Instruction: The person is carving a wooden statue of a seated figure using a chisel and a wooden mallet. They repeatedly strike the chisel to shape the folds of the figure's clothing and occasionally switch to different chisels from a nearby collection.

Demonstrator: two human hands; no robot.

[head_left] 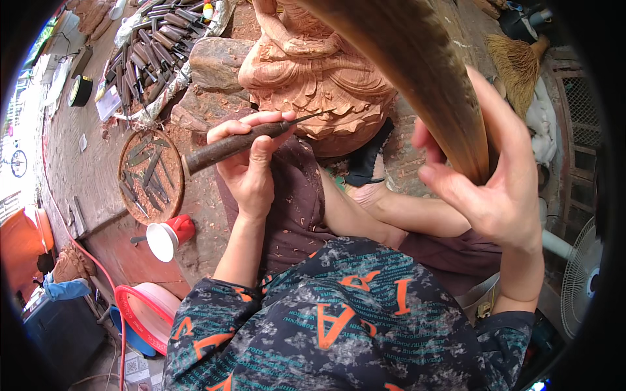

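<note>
My left hand is closed around a carving chisel. Its handle is dark wood, and its thin blade slants up to the right, over the lower folds of a reddish wood carving. The carving is a seated figure with draped cloth, cut off by the upper edge. My right hand wraps round the lower end of a long, curved brown piece, smooth like horn or polished wood and notched along one edge. It rises close to the camera and hides part of the carving; its upper end is out of view.
Many chisels lie piled at the far left. A round basket holds flat blades among wood chips. Nearby are a red and white cup, a red-rimmed basin and a red hose. A broom and fan stand right.
</note>
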